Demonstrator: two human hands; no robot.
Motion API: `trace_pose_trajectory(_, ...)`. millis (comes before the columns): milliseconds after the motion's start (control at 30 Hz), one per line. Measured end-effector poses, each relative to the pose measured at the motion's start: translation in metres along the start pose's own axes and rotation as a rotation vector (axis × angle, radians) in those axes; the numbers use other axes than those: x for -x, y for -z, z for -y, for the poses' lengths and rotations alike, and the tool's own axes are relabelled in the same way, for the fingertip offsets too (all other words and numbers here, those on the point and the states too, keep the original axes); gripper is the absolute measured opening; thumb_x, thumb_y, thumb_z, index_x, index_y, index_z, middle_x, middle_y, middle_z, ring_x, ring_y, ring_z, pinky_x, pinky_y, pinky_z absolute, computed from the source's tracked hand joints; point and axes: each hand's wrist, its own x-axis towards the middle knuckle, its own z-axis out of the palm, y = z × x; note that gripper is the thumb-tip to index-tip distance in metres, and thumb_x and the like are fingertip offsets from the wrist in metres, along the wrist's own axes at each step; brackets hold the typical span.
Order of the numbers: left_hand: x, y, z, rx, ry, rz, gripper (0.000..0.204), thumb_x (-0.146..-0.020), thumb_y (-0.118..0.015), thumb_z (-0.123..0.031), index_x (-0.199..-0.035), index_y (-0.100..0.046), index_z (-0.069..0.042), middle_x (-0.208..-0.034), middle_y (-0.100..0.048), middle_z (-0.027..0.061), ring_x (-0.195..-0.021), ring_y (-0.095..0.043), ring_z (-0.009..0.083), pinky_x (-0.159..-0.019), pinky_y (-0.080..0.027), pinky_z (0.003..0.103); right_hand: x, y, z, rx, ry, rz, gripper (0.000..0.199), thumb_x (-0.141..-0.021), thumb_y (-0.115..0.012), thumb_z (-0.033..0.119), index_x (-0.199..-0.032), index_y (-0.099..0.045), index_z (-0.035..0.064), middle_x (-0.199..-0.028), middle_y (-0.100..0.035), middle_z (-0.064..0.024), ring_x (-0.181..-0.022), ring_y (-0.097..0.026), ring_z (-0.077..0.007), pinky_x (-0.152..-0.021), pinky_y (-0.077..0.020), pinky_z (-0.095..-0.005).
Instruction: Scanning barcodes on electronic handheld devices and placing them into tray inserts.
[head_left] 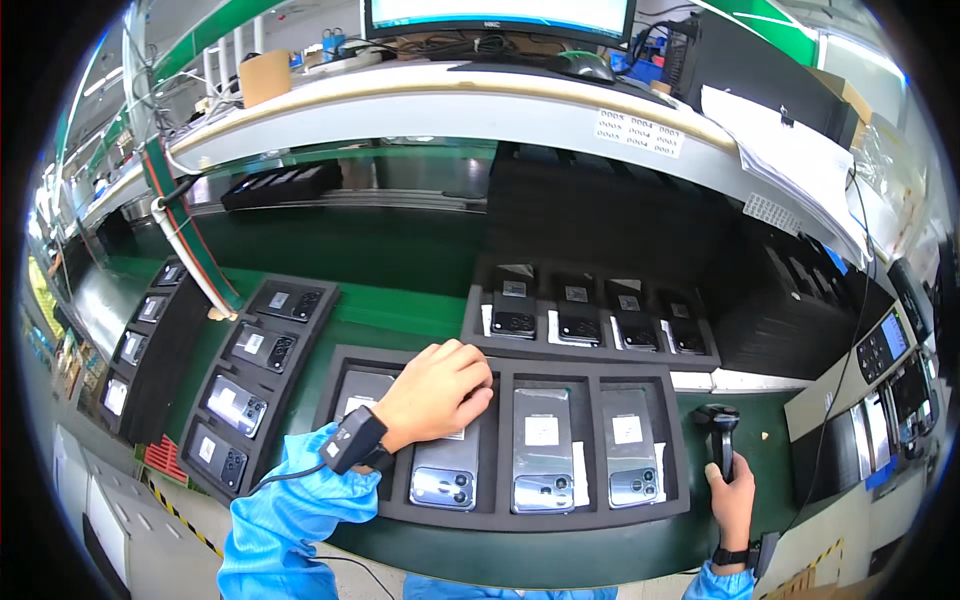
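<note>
My left hand [438,392] rests with curled fingers on the near black foam tray [505,518], over the upper part of a silver phone [445,470] lying back-up in its slot; whether it grips anything cannot be told. Two more silver phones [542,450] fill the slots to the right. My right hand [732,490] is shut on the handle of a black barcode scanner [717,425], held upright just right of the tray. A second tray [590,350] behind holds several dark phones [513,312].
Left of me stand two more black trays [262,375] with phones, on a green work surface [400,310]. A tall stack of black trays [610,215] rises behind. A shelf above carries a monitor [500,15] and mouse. Small screens [885,345] sit at right.
</note>
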Motion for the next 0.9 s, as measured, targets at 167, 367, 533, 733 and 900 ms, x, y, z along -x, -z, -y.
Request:
trace_pose_trajectory(167,0.006,0.0,0.001,0.013,0.047,-0.007,0.015,-0.092,-0.067,-0.02,-0.09,-0.065,-0.005,-0.119,-0.063,0.0134,-0.113,-0.059,0.0327,-0.102,-0.043,0.046,-0.011,0.01,0.029,-0.081,-0.096,0.05,0.031,-0.091,-0.072,0.013,-0.112,-0.065,-0.0087,-0.073,-0.061,-0.0007,-0.068,-0.056,-0.0072,-0.061,-0.0447,-0.0257)
trace_pose_trajectory(367,0.012,-0.007,0.008,0.086,0.159,0.061,0.017,-0.096,-0.061,-0.021,-0.097,-0.068,-0.005,-0.128,-0.059,0.0153,-0.119,-0.056,0.0349,-0.106,-0.041,0.047,0.008,0.016,0.125,-1.082,-0.217,0.366,0.04,-0.1,-0.06,0.028,-0.127,-0.06,-0.0016,-0.083,-0.066,-0.0053,-0.059,-0.058,-0.0136,-0.05,-0.0457,-0.0273)
trace_pose_trajectory(533,0.013,-0.003,0.017,0.164,0.144,0.093,0.021,-0.1,-0.055,-0.02,-0.102,-0.07,-0.006,-0.129,-0.06,0.0144,-0.118,-0.057,0.0339,-0.104,-0.041,0.046,0.044,-0.036,0.203,-1.138,-0.509,1.094,0.052,-0.1,-0.058,0.025,-0.145,-0.05,-0.0007,-0.082,-0.062,-0.0062,-0.057,-0.055,-0.0125,-0.05,-0.0459,-0.0284)
trace_pose_trajectory(733,0.015,-0.004,0.019,0.189,0.136,0.093,0.023,-0.1,-0.054,-0.021,-0.104,-0.07,-0.006,-0.13,-0.061,0.0142,-0.118,-0.057,0.0333,-0.102,-0.042,0.046,0.098,-0.096,0.247,-0.805,-0.492,1.421,0.024,-0.1,-0.065,0.017,-0.118,-0.054,0.0063,-0.078,-0.057,-0.002,-0.059,-0.058,-0.0127,-0.053,-0.0479,-0.0278)
trace_pose_trajectory(900,0.015,-0.006,0.021,0.17,0.09,0.036,0.022,-0.097,-0.055,-0.02,-0.102,-0.071,-0.006,-0.128,-0.063,0.0166,-0.117,-0.059,0.0366,-0.1,-0.045,0.048,0.102,-0.096,0.249,-0.739,-0.425,1.488,0.033,-0.099,-0.065,0.016,-0.124,-0.048,0.0034,-0.078,-0.056,-0.0049,-0.058,-0.059,-0.0146,-0.051,-0.0478,-0.027)
